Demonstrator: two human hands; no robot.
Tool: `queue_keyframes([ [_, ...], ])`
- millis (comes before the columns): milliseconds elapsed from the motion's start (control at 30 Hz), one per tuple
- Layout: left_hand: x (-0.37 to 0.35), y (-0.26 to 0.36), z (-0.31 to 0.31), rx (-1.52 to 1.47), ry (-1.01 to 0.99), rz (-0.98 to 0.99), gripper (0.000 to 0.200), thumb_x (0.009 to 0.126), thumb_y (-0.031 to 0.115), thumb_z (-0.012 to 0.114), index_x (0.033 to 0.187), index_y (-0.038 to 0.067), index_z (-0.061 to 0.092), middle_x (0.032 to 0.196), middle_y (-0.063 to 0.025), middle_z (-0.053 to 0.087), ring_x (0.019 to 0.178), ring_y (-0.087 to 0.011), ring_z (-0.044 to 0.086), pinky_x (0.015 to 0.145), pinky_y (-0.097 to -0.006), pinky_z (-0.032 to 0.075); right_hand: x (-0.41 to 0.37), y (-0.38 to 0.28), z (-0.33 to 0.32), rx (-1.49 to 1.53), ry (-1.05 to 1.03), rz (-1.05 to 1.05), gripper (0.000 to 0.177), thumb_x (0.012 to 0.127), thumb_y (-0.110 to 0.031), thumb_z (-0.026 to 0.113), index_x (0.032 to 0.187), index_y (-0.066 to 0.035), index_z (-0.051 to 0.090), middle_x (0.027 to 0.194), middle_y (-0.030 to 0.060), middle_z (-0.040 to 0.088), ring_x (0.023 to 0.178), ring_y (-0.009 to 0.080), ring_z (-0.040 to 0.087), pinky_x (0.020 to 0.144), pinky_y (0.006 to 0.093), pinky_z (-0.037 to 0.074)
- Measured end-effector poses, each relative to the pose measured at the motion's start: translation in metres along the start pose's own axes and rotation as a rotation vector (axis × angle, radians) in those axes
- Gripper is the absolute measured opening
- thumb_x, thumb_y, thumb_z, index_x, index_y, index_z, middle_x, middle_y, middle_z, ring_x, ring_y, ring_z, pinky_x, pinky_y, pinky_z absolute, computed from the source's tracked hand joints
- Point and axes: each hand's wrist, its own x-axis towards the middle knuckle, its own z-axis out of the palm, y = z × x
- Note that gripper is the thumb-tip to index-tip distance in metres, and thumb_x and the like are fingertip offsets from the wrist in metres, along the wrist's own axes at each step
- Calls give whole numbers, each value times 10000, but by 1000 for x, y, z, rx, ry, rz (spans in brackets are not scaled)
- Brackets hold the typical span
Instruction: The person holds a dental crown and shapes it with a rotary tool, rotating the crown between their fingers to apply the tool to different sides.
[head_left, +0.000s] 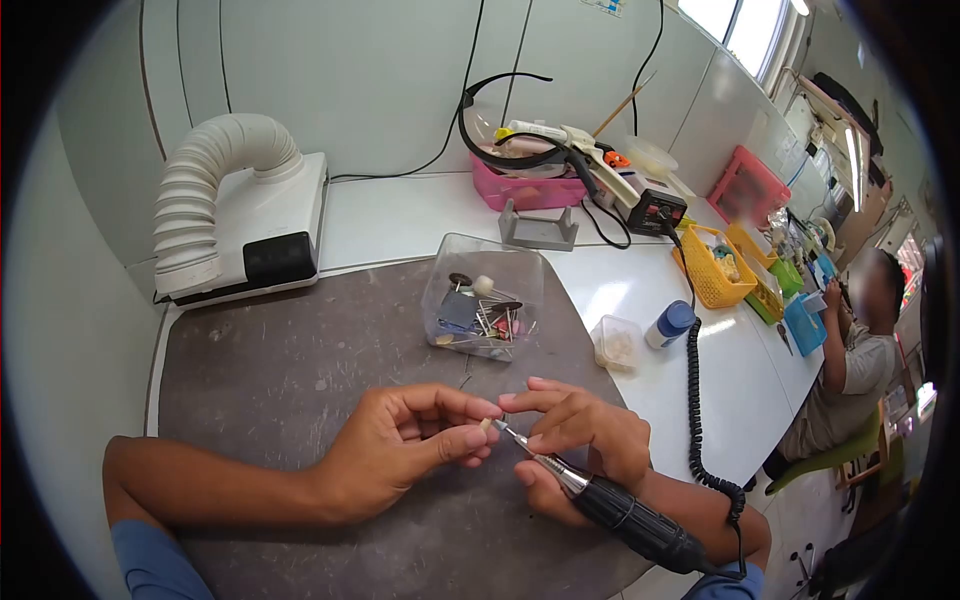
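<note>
Between the thumb and fingers of my left hand (400, 440) is a small cream-coloured piece (486, 424), tooth-like in colour and size. My right hand (590, 435) is closed around a black and silver rotary handpiece (625, 515), its body slanting down to the right. At its front end, a small grey-blue bit (501, 425) sits right beside the cream piece. The right index fingertip comes close to the left fingertips. Just beyond both hands, a clear plastic box (440, 330) holds mounted burs, discs and other small polishing bits.
A grey-brown mat (270, 370) covers the bench. At the back left stands a white unit with a ribbed hose (185, 205). Safety glasses (510, 160) lie on a pink basket (520, 192). A coiled cord (695, 400) hangs at right. Farther right sits another person (855, 350).
</note>
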Motion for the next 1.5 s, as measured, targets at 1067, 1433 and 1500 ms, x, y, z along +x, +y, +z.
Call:
queue_keyframes([
  [1067,0,1,-2,23,-63,-22,202,913,43,628,1099,-34,609,990,-105,655,926,-139,646,840,-274,552,2,-1,1,10,-53,15,249,662,-42,786,835,-34,608,773,107,665,892,304,705,877,474,538],
  [1433,0,1,-2,25,-60,-13,202,911,33,626,1100,-34,610,999,-102,651,922,-133,645,837,-269,552,2,-2,1,8,-50,27,249,662,-43,789,826,-29,603,771,105,666,884,303,708,870,476,541],
  [1500,0,0,-2,17,-57,-12,202,909,33,628,1100,-33,611,998,-101,651,923,-132,644,838,-269,551,2,-3,1,9,-48,26,246,664,-42,788,825,-28,602,769,106,665,885,304,708,868,475,542],
])
